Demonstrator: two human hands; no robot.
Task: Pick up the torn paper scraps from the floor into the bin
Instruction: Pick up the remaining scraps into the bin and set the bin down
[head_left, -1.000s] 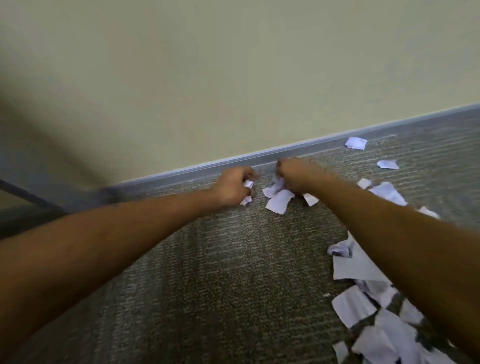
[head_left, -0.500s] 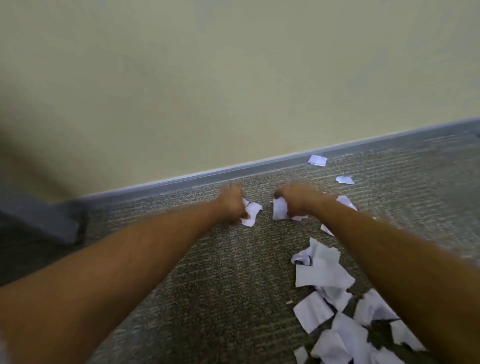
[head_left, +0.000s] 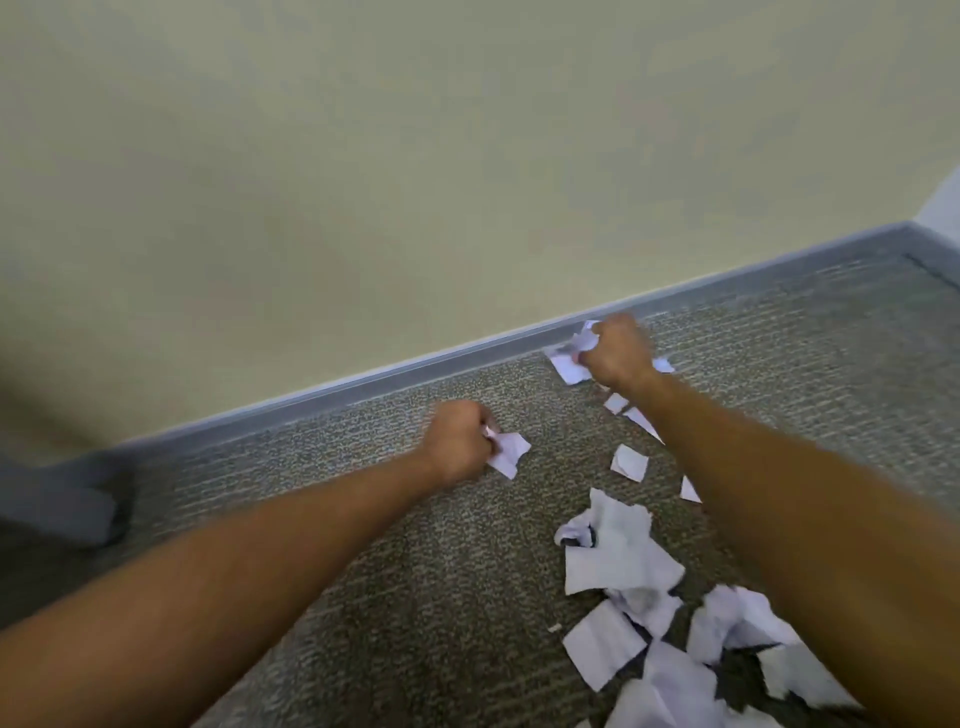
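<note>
My left hand (head_left: 457, 441) is curled into a fist over the carpet and grips white paper scraps (head_left: 506, 453) that stick out to its right. Further back, near the baseboard, my right hand (head_left: 618, 353) is also fisted and holds a bunch of crumpled scraps (head_left: 571, 358). A small loose scrap (head_left: 628, 461) lies between my arms. A large pile of torn white paper (head_left: 623, 561) covers the carpet at the lower right, partly hidden under my right forearm. No bin is in view.
The grey-brown carpet (head_left: 415, 571) runs to a grey baseboard (head_left: 363, 382) below a cream wall. A dark grey shape (head_left: 57, 504) sits at the left edge. The room corner (head_left: 914, 234) is at the far right.
My right hand has moved away to the right and further back along the baseboard with its scraps. My left hand has stayed fisted on its paper. The view has swung rightward.
</note>
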